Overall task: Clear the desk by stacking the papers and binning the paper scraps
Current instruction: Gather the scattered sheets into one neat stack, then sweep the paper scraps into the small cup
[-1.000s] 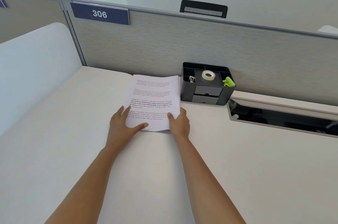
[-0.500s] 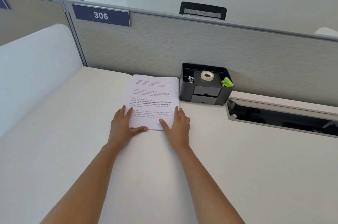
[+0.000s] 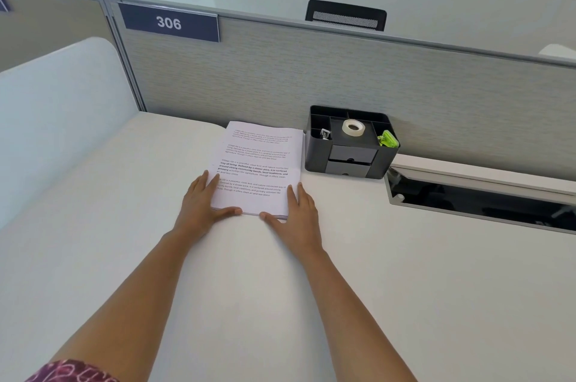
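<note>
Both hands [image 3: 202, 204] [image 3: 299, 216] rest flat against the paper stack [image 3: 258, 163].

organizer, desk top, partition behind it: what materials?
Organizer: probably moulded plastic, matte black, with uniform walls and rounded corners.
Desk: smooth off-white top with a soft sheen and no grain, likely laminate, though the core is not visible.
Partition: grey panel with a fine horizontal weave, so it looks fabric-covered. The top rail seems to be metal.

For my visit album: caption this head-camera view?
Left hand and right hand press the edges of the paper stack beside a black organizer.
</note>
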`<action>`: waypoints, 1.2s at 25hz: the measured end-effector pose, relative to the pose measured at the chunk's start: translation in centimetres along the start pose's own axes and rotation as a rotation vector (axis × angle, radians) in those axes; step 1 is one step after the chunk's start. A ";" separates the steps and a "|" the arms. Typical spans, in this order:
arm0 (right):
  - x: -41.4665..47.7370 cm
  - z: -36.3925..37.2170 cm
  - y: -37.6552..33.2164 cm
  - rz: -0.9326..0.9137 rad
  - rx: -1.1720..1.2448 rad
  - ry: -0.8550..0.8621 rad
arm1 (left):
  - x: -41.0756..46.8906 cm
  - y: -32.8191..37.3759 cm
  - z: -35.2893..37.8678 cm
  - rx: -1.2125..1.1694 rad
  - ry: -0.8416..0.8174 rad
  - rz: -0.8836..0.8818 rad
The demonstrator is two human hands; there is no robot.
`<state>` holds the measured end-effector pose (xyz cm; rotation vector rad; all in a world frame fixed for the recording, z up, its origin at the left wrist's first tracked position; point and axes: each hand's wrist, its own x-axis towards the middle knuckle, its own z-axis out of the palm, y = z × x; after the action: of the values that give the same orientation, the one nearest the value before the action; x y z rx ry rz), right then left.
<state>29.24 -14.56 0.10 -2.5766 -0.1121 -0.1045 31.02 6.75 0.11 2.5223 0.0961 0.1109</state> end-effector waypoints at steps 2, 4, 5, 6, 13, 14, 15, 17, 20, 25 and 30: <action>0.0 0.1 0.0 -0.004 -0.013 0.006 | 0.0 0.1 0.0 -0.022 0.007 0.004; -0.1 0.2 0.0 -0.009 -0.017 0.020 | -0.2 0.4 0.0 -0.033 0.021 0.003; 0.0 0.3 0.0 -0.016 -0.019 0.029 | -0.2 0.4 0.0 -0.034 0.030 0.001; 0.0 0.3 0.1 -0.025 -0.025 0.033 | -0.2 0.5 0.1 -0.029 0.039 0.003; -0.3 0.5 0.1 -0.054 -0.058 0.016 | -0.8 0.1 0.4 0.171 0.031 0.096; -0.5 0.5 0.1 -0.059 -0.067 0.005 | -1.2 0.2 0.5 0.217 0.017 0.108; -0.7 0.5 0.2 -0.065 -0.079 -0.005 | -1.7 0.3 0.6 0.265 -0.001 0.121; -1.2 0.5 0.3 -0.082 -0.107 -0.015 | -2.7 0.3 0.7 0.331 -0.020 0.153; -2.6 0.1 0.3 -0.085 -0.113 -0.023 | -4.5 0.4 0.9 0.369 -0.032 0.161; -6.3 -0.8 0.4 -0.072 -0.154 -0.060 | -8.8 1.7 1.1 0.393 -0.081 0.152; -10.3 -1.8 1.3 -0.075 -0.241 -0.131 | -13.7 3.3 1.6 0.399 -0.122 0.142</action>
<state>19.07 -17.24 -0.11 -2.8193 -0.2599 0.0248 17.75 1.88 -0.03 2.9260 -0.1226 -0.0084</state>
